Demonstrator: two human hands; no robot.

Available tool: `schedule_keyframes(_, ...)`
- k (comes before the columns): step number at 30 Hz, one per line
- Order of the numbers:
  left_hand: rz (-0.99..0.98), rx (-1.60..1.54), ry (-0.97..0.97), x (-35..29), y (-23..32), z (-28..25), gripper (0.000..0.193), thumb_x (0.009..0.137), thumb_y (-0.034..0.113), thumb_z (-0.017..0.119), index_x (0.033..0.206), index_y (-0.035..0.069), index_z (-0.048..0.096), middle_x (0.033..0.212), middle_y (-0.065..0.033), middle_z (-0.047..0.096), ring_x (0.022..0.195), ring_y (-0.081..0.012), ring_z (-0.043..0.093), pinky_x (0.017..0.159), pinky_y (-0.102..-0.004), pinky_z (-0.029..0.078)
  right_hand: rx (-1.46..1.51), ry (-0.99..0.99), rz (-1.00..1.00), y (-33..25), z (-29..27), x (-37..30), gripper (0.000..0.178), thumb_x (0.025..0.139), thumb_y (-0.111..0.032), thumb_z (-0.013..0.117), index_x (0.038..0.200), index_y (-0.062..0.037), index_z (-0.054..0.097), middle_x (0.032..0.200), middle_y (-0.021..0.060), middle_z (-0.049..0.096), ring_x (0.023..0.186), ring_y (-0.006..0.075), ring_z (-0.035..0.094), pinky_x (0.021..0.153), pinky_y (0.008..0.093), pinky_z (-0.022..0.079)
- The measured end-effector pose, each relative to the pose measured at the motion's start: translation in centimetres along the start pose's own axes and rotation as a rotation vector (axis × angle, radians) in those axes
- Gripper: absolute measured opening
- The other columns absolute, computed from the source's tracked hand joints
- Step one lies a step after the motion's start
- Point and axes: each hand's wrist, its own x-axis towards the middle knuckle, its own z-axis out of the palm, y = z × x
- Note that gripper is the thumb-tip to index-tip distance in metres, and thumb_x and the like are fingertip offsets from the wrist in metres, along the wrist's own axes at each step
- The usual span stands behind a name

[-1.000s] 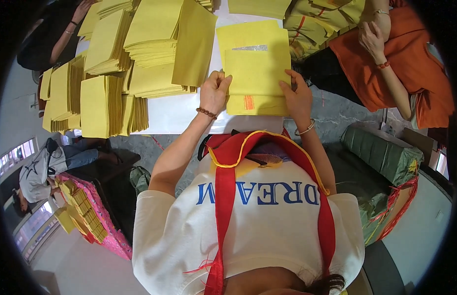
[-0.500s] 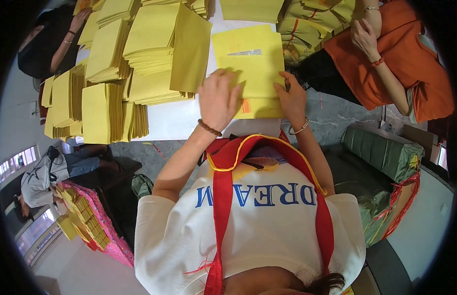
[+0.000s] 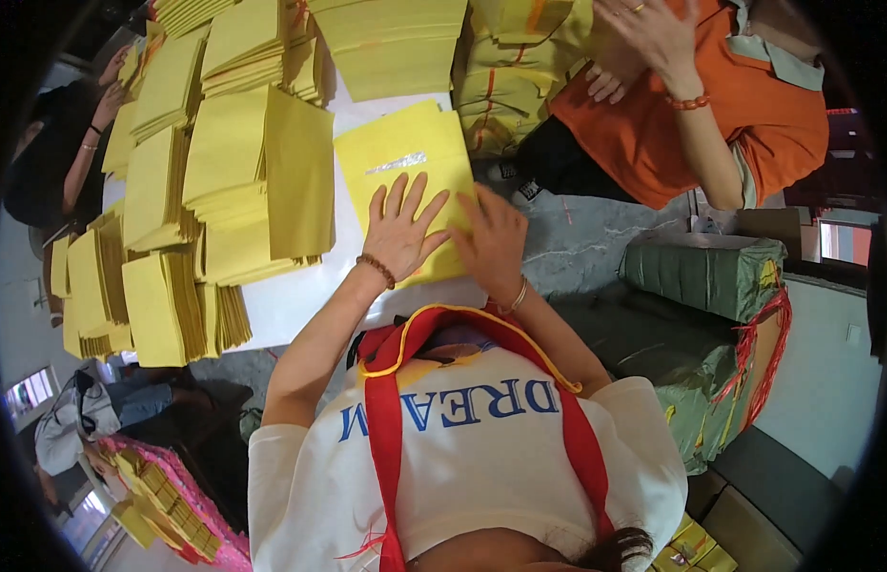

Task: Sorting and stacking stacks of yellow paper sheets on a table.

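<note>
On the white table in front of me lies a small pile of yellow paper sheets (image 3: 443, 143) with a silver foil patch (image 3: 397, 163) on it. My left hand (image 3: 397, 229) rests flat on the lower part of the pile, its fingers spread just below the foil. At the sheets' right edge is my right hand (image 3: 496, 243), slightly blurred, its fingers stretched over the paper and nothing seen in them. Tall stacks of folded yellow paper (image 3: 229, 162) stand to the left of my left hand.
More yellow sheets (image 3: 391, 48) lie beyond the pile. Tied yellow bundles (image 3: 500, 95) are at the far right, beside a person in orange (image 3: 691, 124). Green wrapped packages (image 3: 701, 276) stand at my right. Another person's hands (image 3: 110, 86) show at the far left.
The view has shifted, so the table appears lower and further left. My left hand has flattened onto the paper with fingers spread. My right hand has moved from the edge in over the sheets.
</note>
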Motion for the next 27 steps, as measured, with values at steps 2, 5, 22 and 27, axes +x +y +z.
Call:
schedule_keyframes(2,0.005,-0.017,-0.007,-0.1,-0.1,0.0,0.055,0.089,0.043,0.046,0.136,0.018,0.037,0.143,-0.0136,0.029,0.131,-0.0348,0.024,0.105,-0.0519,0.016,-0.197,0.029,-0.212,0.4,0.2,-1.6,0.046,0.081,-0.030,0.059,0.123,-0.0108,0.051,0.132,0.0092,0.044,0.118,0.0279,0.046,0.095,0.0539,0.031)
schedule_keyframes(5,0.010,-0.106,-0.016,-0.2,-1.0,0.0,0.055,0.089,0.037,0.046,0.137,0.012,0.034,0.143,-0.0137,0.027,0.132,-0.0342,0.020,0.106,-0.0499,0.013,-0.201,-0.238,-0.286,1.1,0.2,-2.7,0.054,0.083,-0.038,0.055,0.128,-0.0081,0.046,0.137,0.0074,0.040,0.130,0.0259,0.032,0.100,0.0634,0.014)
schedule_keyframes(22,0.271,0.146,-0.081,-0.3,0.3,-1.6,0.051,0.078,0.017,0.055,0.124,-0.004,0.044,0.119,-0.0220,0.048,0.107,-0.0321,0.049,0.085,-0.0384,0.046,-0.102,-0.330,-0.279,1.9,-0.2,-1.9,0.052,0.089,-0.038,0.046,0.132,-0.0094,0.040,0.142,0.0077,0.034,0.133,0.0264,0.028,0.106,0.0562,0.012)
schedule_keyframes(27,0.213,0.229,-0.066,-0.7,1.4,-1.4,0.051,0.079,0.017,0.054,0.125,-0.004,0.043,0.119,-0.0225,0.049,0.108,-0.0321,0.049,0.088,-0.0379,0.044,-0.075,-0.321,-0.280,2.3,0.1,-2.1,0.046,0.090,-0.035,0.046,0.129,-0.0107,0.042,0.140,0.0085,0.037,0.132,0.0266,0.030,0.105,0.0568,0.015)
